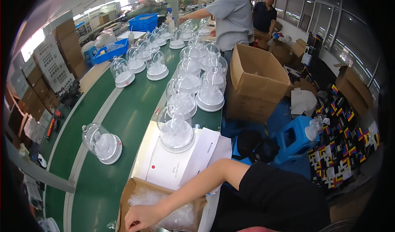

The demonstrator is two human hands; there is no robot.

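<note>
My right hand (143,217) reaches in from the lower right over an open cardboard box (126,186). Its fingers are curled together near the box's left side; whatever they hold, if anything, is hidden. Crumpled clear plastic (150,197) fills the box beneath my wrist. A small clear piece (111,224) shows just left of my fingers. Beyond the box, a clear dome on a white base (176,135) stands upright on white printed sheets (164,166). Another domed piece (103,144) sits tilted in view on the green conveyor belt (123,121). My left hand is out of view.
Several more clear domes (189,81) line the table and belt farther off. A tall open carton (257,83) and a blue stool (294,137) stand at the right. Blue bins (111,51) lie at the far left. A co-worker in grey (233,18) reaches over the domes; another person (263,18) stands behind.
</note>
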